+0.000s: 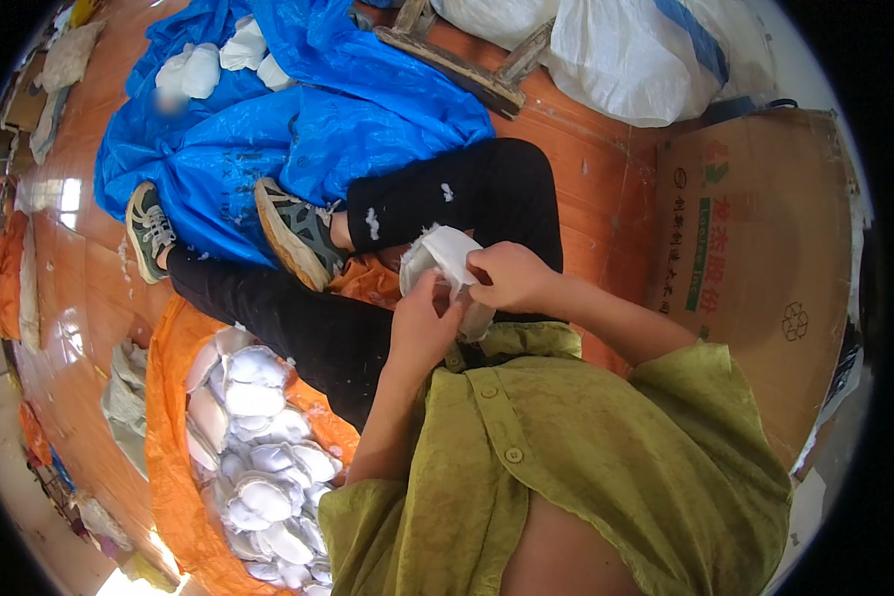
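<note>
Over my lap I hold a white cup-shaped pad [449, 248] with a fuzzy edge; whether it is one pad or several nested together, I cannot tell. My left hand [424, 323] grips its near left side, thumb and fingers closed round the edge. From the right, my right hand [512, 278] pinches the opposite edge, fingers bent inward. Part of the pad is hidden behind the fingers. Left of my leg, a heap of similar white pads [258, 399] lies in an orange sack [166, 397].
A blue plastic sheet [368, 124] spreads beyond my feet, with several white pads [202, 72] on it. A wooden stool [457, 74] and stuffed white sacks [616, 65] stand at the far side. On the right is a large cardboard box [755, 258].
</note>
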{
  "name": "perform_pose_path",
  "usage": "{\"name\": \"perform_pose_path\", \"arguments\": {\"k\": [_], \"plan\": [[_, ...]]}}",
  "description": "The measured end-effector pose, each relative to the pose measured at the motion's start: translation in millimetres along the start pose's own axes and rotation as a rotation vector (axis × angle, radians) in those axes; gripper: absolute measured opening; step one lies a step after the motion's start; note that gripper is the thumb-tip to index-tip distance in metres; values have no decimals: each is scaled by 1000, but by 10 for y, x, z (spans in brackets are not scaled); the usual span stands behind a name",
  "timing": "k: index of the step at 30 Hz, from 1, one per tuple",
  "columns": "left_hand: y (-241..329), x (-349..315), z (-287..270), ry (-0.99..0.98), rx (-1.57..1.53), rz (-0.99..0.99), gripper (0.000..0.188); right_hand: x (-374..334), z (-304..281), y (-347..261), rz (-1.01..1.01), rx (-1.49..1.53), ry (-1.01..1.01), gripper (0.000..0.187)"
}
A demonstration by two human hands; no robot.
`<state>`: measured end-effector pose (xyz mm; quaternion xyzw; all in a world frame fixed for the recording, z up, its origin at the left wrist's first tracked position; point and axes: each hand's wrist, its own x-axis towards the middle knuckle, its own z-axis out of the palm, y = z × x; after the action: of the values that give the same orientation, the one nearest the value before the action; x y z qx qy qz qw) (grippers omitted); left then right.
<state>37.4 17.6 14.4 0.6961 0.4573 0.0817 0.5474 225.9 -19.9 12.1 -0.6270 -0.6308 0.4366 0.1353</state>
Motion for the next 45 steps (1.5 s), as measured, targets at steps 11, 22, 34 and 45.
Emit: {"name": "perform_pose_path", "arguments": {"k": [11, 22, 34, 45], "plan": [[-159, 168, -17, 204, -26, 36, 44, -63, -20, -269, -203, -161, 191, 16], [322, 39, -98, 330, 758, 258, 26, 105, -173, -370, -321, -333, 323, 19], [205, 48, 154, 635, 300, 183, 17, 49, 137, -442, -55, 146, 1185, 53], [371, 131, 132, 634, 381, 362, 51, -17, 448, -54, 139, 444, 561, 53]]}}
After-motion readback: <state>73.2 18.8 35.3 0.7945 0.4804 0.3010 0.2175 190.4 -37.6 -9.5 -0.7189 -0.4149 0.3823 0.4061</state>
